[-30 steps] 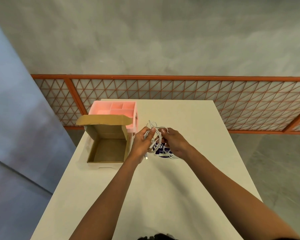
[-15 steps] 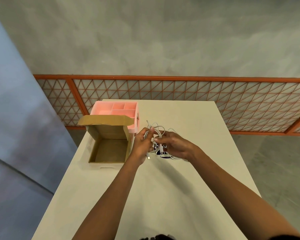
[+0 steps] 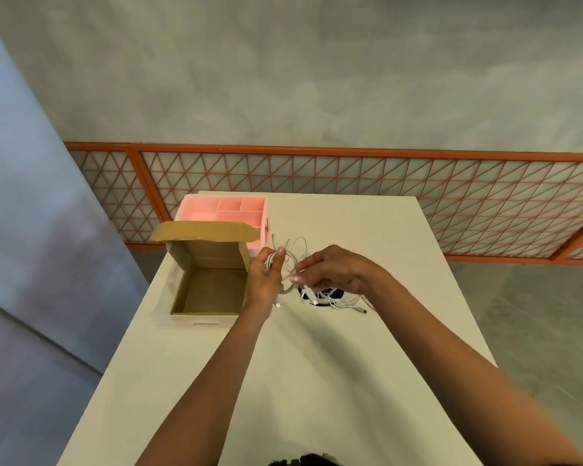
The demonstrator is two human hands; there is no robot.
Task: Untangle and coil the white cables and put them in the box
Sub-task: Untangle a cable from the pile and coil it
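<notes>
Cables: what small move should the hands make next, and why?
Probably the right grip should pull away from the left grip, drawing slack out of the loops held there: cables lie tangled on the table beneath, and the box is empty.

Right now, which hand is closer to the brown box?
Left. The left hand is just beside the brown box, gripping white cables; the right hand is farther right, pinching them.
</notes>
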